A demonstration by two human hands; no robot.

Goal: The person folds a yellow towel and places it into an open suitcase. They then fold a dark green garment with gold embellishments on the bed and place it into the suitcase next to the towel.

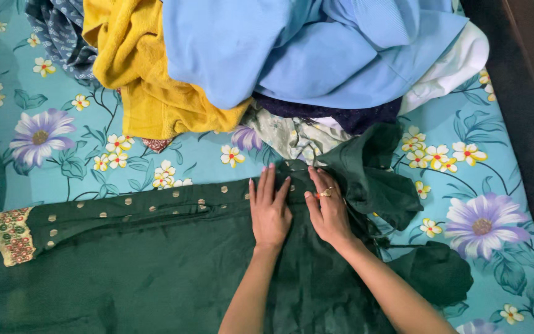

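**Both palms flat on the green kurta**

So I had my left hand (270,210) and right hand (327,211) side by side, fingers together and stretched out, pressed flat on the dark green kurta (156,266), gripping nothing. It lay spread across the near part of the floral bedsheet (63,148), its embroidered sleeve cuff (11,235) way off to the left. Ring on my right hand. The laundry pile sat at the far side: yellow towel (140,68), light blue garment (292,49).

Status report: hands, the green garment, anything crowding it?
Left hand and right hand flat on green garment. Nothing gripped. Clothes pile just beyond.
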